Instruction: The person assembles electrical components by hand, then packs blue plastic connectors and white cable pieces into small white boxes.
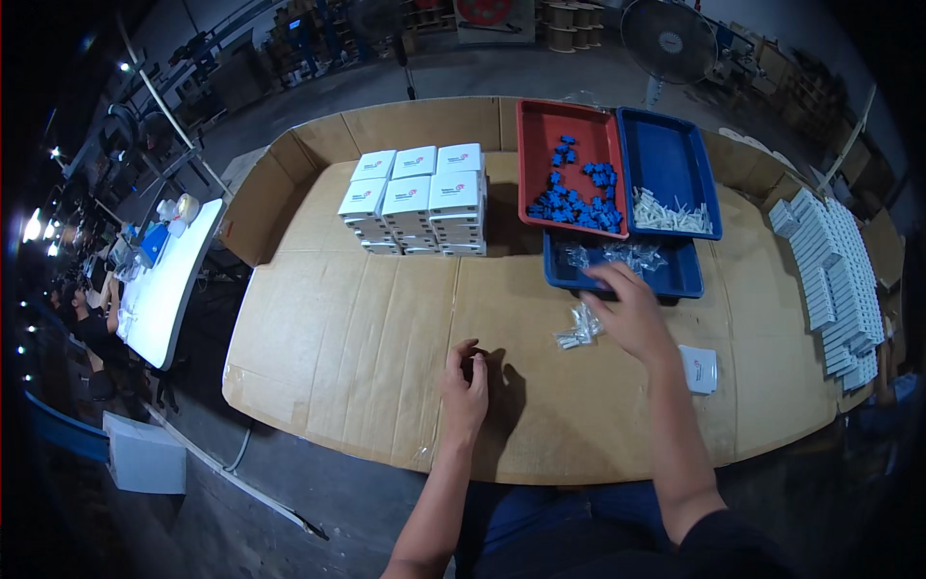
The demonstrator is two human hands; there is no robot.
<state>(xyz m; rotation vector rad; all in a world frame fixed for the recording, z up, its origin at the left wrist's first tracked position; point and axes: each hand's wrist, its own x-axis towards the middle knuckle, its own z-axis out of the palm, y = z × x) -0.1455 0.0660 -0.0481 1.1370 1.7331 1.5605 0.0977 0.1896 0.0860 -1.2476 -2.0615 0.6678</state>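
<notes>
My right hand (632, 314) reaches over the near edge of a lower blue tray (687, 280) that holds small clear plastic bags (632, 257). Its fingertips are smeared by motion, so whether they grip anything cannot be made out. Below those fingers, a small clear bag of white plugs (579, 328) lies on the cardboard. My left hand (466, 386) hovers above the middle of the cardboard, fingers loosely curled, a gap between thumb and forefinger and nothing visible in it. A single white square piece with a small printed mark (698, 369) lies beside my right forearm.
Stacked white boxes (405, 198) stand at the back centre-left. A red tray (569, 121) holds blue parts (579, 207); a blue tray (666, 145) beside it holds white plugs (666, 212). Rows of pale blocks (834, 280) line the right side. Cardboard walls (424, 125) edge the table.
</notes>
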